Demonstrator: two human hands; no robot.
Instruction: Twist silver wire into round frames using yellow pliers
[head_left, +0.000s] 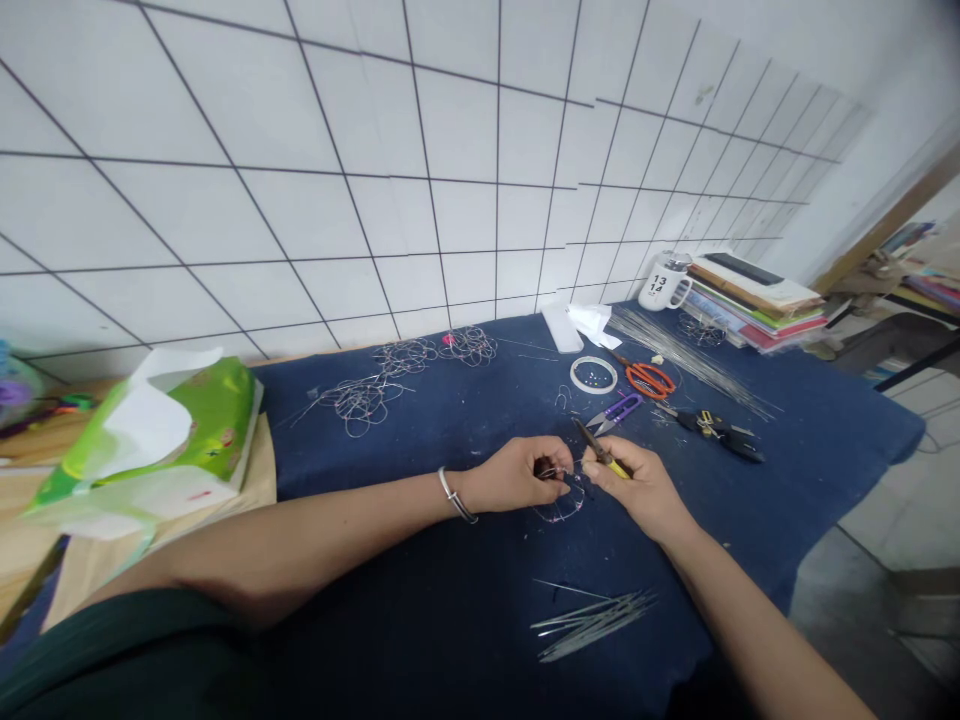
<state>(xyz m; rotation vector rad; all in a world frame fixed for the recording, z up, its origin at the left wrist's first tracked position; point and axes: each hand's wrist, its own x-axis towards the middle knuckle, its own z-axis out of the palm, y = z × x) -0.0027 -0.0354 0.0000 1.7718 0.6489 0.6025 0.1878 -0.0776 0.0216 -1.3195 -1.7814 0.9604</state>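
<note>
My left hand (519, 474) pinches a looped wire piece with small beads (559, 512), which hangs below the fingers just over the dark blue cloth. Close beside it, my right hand (637, 482) is closed around a pair of pliers (600, 455) with yellow on the handle; the dark jaws point up and left. My right fingertips are near the wire piece, but whether they touch it I cannot tell. Purple thread snips (616, 412) lie just beyond the hands. A round white dish (593, 375) holding small beads is behind the snips.
Orange-handled scissors (649, 379) and dark-handled pliers (712, 430) lie at right. Cut wires (592, 625) are in front; longer wires (690, 355) lie behind. Beaded wire coils (367, 402) sit at left, near a green tissue pack (225, 420). A mug (664, 282) and books (757, 300) stand by the wall.
</note>
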